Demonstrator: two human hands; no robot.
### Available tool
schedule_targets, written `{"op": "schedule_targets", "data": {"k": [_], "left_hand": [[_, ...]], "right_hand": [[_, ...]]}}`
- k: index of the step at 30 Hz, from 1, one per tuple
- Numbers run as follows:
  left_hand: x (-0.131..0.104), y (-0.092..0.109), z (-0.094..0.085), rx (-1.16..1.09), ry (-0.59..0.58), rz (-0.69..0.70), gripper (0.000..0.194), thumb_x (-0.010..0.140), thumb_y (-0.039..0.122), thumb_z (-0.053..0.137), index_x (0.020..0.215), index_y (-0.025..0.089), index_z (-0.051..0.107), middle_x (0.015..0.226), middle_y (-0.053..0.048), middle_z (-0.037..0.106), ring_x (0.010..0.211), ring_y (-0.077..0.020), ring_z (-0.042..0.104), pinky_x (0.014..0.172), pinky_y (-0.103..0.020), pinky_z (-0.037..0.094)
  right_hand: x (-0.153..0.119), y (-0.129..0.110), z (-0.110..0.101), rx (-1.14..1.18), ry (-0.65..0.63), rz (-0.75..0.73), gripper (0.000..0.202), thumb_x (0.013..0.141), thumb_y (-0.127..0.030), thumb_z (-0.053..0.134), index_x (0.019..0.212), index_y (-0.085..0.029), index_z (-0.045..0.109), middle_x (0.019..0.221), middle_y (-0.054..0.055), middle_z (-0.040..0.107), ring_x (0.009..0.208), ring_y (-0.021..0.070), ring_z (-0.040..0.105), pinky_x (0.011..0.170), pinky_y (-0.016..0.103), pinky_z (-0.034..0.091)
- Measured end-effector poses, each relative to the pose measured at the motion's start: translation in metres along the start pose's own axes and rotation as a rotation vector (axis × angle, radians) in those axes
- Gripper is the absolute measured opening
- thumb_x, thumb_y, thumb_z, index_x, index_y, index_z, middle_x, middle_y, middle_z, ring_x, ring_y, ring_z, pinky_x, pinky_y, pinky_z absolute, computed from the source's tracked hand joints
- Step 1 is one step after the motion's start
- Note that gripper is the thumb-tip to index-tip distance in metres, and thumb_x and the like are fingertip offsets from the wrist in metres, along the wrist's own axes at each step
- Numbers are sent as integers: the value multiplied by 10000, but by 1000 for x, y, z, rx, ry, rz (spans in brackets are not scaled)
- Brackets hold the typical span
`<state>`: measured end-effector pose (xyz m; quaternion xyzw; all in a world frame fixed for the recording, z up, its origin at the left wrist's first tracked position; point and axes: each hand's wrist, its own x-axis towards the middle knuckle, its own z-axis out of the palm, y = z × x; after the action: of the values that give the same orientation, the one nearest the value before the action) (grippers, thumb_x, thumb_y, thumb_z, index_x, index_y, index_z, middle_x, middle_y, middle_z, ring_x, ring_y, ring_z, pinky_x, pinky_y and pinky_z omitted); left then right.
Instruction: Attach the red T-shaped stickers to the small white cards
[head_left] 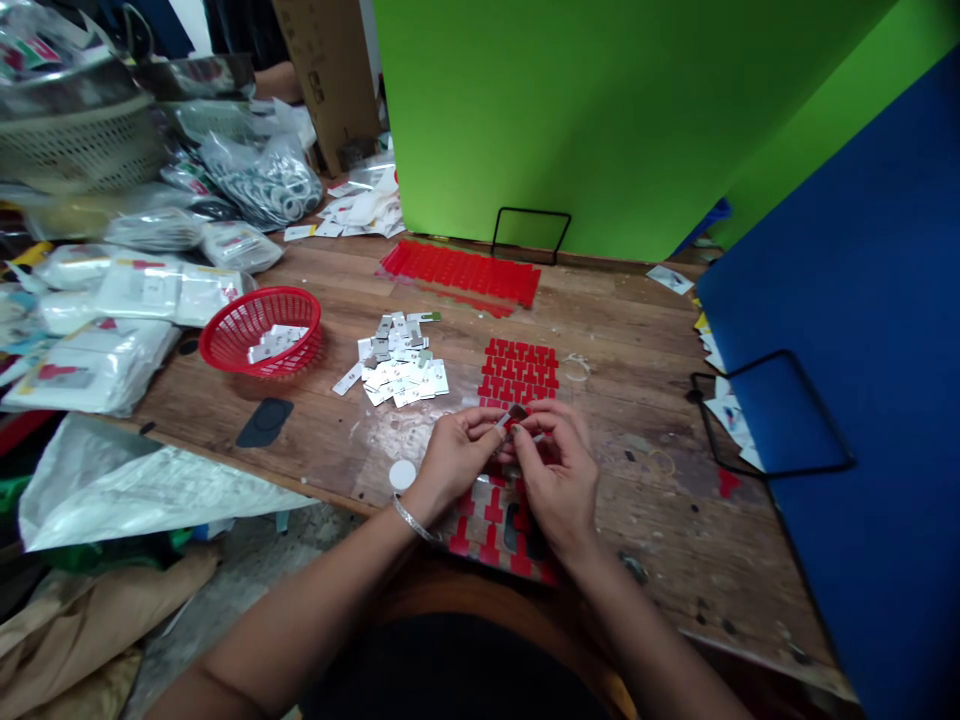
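Observation:
Over the near part of the wooden table (660, 540), my left hand (454, 452) and my right hand (561, 478) meet with fingertips pinched. Between them is a small flat greyish piece (516, 414) with some red by it; fingers hide most of it. A sheet of red T-shaped stickers (519, 368) lies just beyond my fingers. More red T-shapes (491, 507) show on a clear sheet under my wrists. Left of my hands lies a loose pile of small white and silvery flat pieces (405, 372). A bracelet (409, 517) circles my left wrist.
A red basket (311, 340) with similar pieces stands left. Red sheets (457, 270) lie farther back, before a green panel (555, 120) and a black wire stand (531, 210). Bagged goods (150, 290) crowd the left. A blue panel (862, 300) borders the right; another person's arm (277, 82) shows behind.

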<state>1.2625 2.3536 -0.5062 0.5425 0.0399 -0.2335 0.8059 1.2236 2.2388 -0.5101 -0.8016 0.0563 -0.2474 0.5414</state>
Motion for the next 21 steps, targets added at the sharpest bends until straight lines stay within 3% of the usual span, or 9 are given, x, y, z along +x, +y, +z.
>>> {"op": "schedule_targets", "data": {"k": [2, 7, 21], "left_hand": [[-1, -1, 1, -7, 11, -23, 377, 613, 276, 791, 908, 96, 641, 675, -43, 697, 576, -132, 653, 607, -239, 533], [-4, -2, 4, -13, 8, -38, 394, 614, 278, 794, 919, 97, 624, 648, -42, 691, 585, -143, 662, 611, -250, 539], [-7, 0, 8, 41, -13, -27, 401, 645, 294, 773, 958, 91, 628, 635, -50, 692, 585, -149, 664, 617, -251, 538]], "right_hand": [[4, -2, -3, -52, 37, -12, 80, 802, -262, 596, 762, -194, 612, 1019, 75, 542, 873, 179, 581, 593, 264, 514], [11, -3, -7, 59, 9, 111, 97, 793, -266, 597, 736, -189, 582, 875, 35, 556, 711, 134, 558, 538, 238, 493], [12, -2, -9, 165, -36, 286, 141, 750, -317, 647, 758, -193, 579, 689, -20, 585, 551, 107, 534, 503, 220, 446]]}}
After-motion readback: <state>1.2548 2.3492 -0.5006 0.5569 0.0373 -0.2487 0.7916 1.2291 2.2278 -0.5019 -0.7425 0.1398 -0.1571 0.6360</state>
